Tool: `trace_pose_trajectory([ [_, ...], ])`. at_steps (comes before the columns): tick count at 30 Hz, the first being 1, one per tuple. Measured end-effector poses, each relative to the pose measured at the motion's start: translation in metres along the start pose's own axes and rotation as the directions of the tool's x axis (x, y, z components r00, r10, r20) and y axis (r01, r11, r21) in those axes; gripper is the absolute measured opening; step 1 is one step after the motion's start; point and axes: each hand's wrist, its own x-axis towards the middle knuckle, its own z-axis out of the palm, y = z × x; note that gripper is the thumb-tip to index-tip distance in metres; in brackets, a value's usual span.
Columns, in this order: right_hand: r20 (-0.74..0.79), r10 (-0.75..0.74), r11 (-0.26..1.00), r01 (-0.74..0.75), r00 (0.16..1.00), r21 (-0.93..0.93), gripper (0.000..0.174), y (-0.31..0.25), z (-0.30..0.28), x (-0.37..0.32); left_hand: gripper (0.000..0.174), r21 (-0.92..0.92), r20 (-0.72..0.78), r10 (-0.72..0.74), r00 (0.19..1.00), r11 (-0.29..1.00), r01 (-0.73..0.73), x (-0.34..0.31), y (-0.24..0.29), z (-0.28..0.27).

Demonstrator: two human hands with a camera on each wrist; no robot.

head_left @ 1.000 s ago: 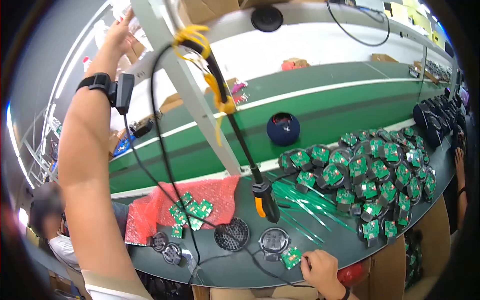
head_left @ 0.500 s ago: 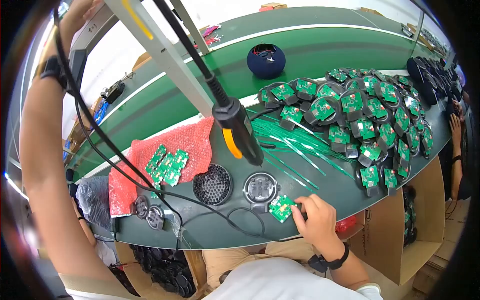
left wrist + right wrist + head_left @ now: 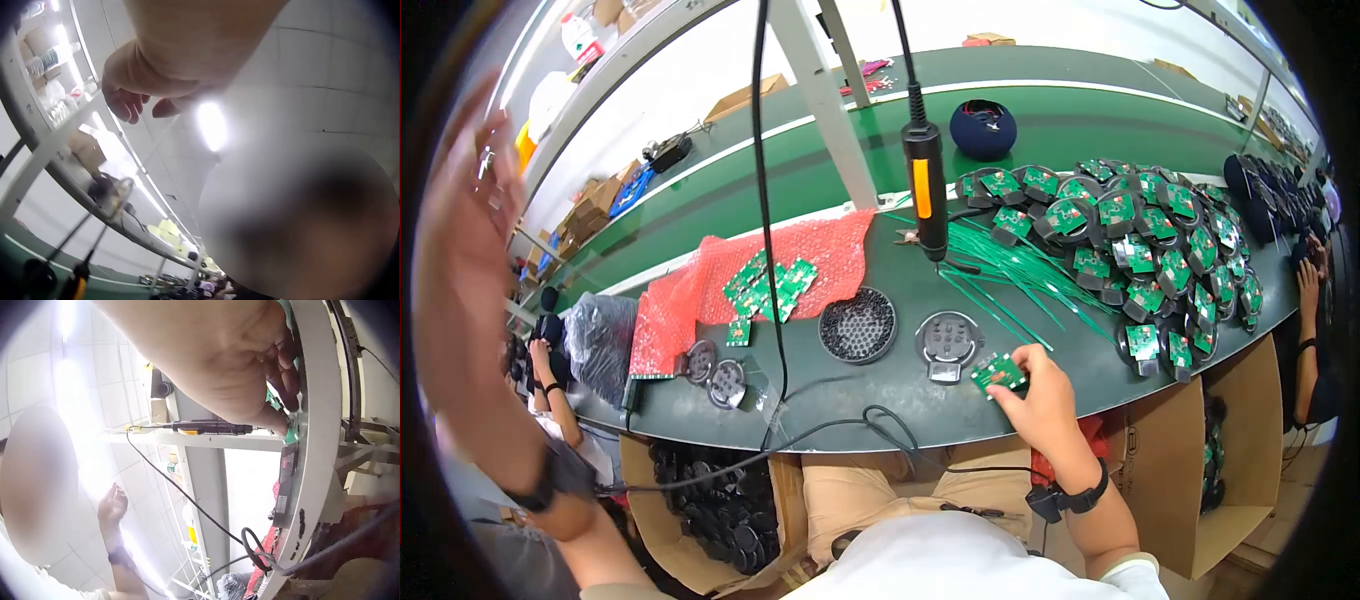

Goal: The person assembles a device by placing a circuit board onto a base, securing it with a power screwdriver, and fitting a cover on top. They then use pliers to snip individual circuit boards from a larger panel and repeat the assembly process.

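My right hand (image 3: 1043, 398) pinches a green circuit board (image 3: 998, 374) by its right edge, near the table's front edge. Just left of that board lies a round black speaker part (image 3: 949, 341). In the right wrist view the right hand (image 3: 244, 375) bends over the board, partly hiding it. Raised at the far left, my left hand (image 3: 475, 200) is blurred and touches nothing that I can see. The left wrist view shows the left hand (image 3: 165, 81) with loosely bent, empty fingers. A black and orange electric screwdriver (image 3: 926, 185) hangs above the table.
Circuit boards lie on red bubble wrap (image 3: 840, 250), near a round black grille (image 3: 858, 325). Green strips (image 3: 1000, 270) and a large pile of speaker parts with boards (image 3: 1115, 210) cover the right side. A dark blue ball-shaped housing (image 3: 983, 131) stands behind. Loose cables cross the front.
My left hand has come down from the upper left shelf, toward the camera. The right hand still pinches the board, now tilted a little off the table. The head view has shifted.
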Motion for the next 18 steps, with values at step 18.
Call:
trace_pose_trajectory([
  [18,0.216,0.135,0.704,-0.248,0.967,0.665,0.034,0.003,-0.016,0.003,0.027,0.473,0.784,-0.519,0.342,0.855,0.213,-0.287,-0.097,0.142],
])
